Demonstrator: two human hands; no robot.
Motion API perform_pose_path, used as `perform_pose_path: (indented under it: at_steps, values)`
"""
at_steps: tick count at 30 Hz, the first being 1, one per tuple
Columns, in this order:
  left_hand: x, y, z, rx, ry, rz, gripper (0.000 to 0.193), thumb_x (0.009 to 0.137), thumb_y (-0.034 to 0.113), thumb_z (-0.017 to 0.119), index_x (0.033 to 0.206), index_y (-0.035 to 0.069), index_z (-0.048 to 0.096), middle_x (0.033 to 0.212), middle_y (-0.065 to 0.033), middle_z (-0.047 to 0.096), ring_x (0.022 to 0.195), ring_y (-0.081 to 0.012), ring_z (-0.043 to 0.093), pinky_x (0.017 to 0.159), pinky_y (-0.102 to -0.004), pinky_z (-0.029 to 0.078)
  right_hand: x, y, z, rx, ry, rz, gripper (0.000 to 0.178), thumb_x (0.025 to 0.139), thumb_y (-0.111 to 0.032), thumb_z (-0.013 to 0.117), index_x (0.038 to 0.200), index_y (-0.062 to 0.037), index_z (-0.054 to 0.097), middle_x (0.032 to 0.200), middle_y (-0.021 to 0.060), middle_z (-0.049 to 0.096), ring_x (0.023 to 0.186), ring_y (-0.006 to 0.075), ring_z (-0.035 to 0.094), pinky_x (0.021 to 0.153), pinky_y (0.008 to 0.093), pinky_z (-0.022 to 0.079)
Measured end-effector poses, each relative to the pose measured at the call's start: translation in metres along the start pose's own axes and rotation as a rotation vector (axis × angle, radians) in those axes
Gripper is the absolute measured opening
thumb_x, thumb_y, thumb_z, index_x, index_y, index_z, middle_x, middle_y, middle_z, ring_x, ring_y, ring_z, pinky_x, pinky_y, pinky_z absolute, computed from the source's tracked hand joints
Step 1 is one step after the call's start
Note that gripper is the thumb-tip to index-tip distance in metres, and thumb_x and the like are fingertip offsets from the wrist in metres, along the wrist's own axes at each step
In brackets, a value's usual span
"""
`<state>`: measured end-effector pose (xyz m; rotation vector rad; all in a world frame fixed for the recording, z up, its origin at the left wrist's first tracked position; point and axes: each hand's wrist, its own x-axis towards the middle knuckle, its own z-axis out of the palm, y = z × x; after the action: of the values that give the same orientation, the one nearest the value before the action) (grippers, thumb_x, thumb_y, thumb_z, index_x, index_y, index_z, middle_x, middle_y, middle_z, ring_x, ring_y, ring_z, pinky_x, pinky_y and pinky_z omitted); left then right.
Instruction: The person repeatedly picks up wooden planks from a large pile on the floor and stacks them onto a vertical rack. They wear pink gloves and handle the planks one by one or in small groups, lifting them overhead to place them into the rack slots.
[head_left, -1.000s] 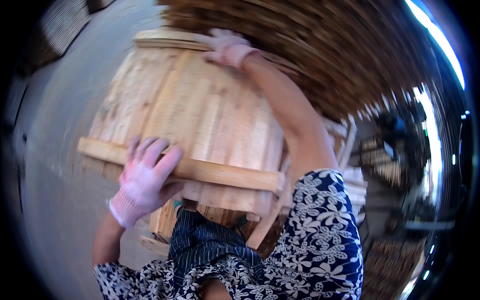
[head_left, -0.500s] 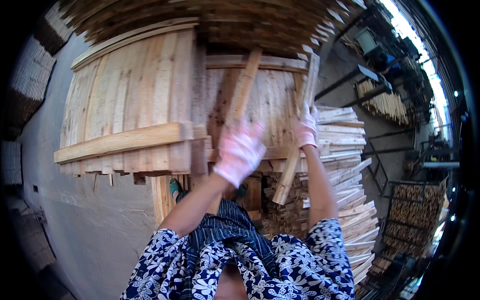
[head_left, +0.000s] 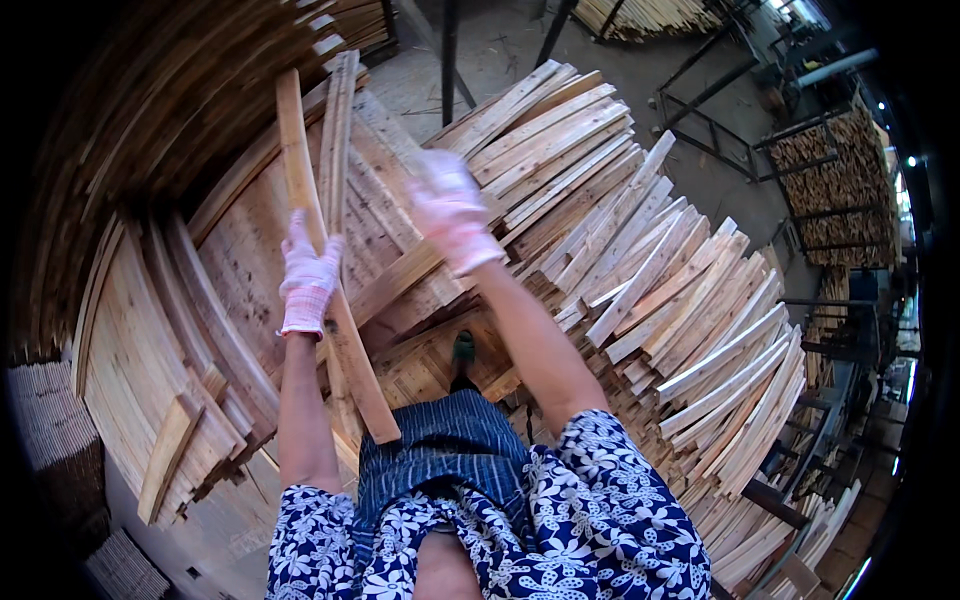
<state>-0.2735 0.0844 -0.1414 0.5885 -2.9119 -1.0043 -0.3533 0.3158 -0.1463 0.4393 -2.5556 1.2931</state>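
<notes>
Head view: a wooden strip (head_left: 353, 345) is running from beside the apron (head_left: 440, 450) through the left hand (head_left: 308, 272), which is gripping it midway, its far end extending beyond; farther right, the right hand (head_left: 452, 212) is blurring near piled sticks (head_left: 560, 135), its grip unclear.

dim light, glare at right, right hand (head_left: 449, 208) blurred, fisheye-bent edges

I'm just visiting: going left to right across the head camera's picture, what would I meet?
Stack of flat boards laid side by side → left gloved hand → right gloved hand, blurred → fanned heap of loose wooden slats → distant rack of stacked sticks.
</notes>
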Motion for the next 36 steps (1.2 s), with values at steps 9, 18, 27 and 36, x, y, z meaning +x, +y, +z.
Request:
perform_pose_path:
  at_steps: [9, 18, 27, 36]
  values:
    - [-0.006, 0.012, 0.013, 0.336, 0.029, 0.079, 0.098, 0.085, 0.02, 0.074, 0.164, 0.025, 0.016, 0.139, -0.0282, 0.05, 0.097, -0.0391, 0.069, 0.081, -0.0493, 0.06, -0.134, 0.275, -0.139, -0.527, 0.073, 1.202, 0.092, 0.082, -0.041, 0.074, 0.157, -0.0104, 0.03, 0.14, 0.0312, 0.05, 0.126, 0.0486, 0.053, 0.107, 0.0488, 0.045]
    - [-0.025, 0.035, -0.026, -0.937, -0.235, -0.055, 0.083, 0.087, 0.001, 0.069, 0.158, 0.018, 0.03, 0.112, -0.0143, 0.055, 0.076, -0.0189, 0.068, 0.059, -0.0305, 0.062, -0.147, 0.24, -0.168, 0.256, 0.5, 0.989, 0.095, 0.083, -0.011, 0.072, 0.163, -0.0225, 0.021, 0.134, 0.022, 0.053, 0.097, 0.028, 0.06, 0.085, 0.0373, 0.058]
    - [-0.024, 0.122, -0.017, -1.114, -0.366, 0.233, 0.085, 0.085, 0.016, 0.078, 0.156, 0.017, 0.032, 0.116, -0.0138, 0.06, 0.085, -0.0217, 0.072, 0.068, -0.037, 0.066, -0.112, -0.032, -0.147, 0.904, 0.232, 0.395, 0.089, 0.085, -0.001, 0.071, 0.162, -0.016, 0.029, 0.145, 0.0093, 0.05, 0.111, 0.017, 0.06, 0.09, 0.0293, 0.056]
    - [-0.064, 0.105, -0.072, -1.142, -0.195, 0.216, 0.093, 0.078, 0.015, 0.08, 0.156, 0.012, 0.03, 0.118, -0.0206, 0.056, 0.083, -0.0231, 0.071, 0.068, -0.0359, 0.066, -0.12, 0.032, -0.149, 0.603, 0.444, 0.527, 0.086, 0.083, -0.005, 0.073, 0.158, -0.0182, 0.034, 0.114, 0.0076, 0.058, 0.084, 0.0152, 0.06, 0.069, 0.0282, 0.06]
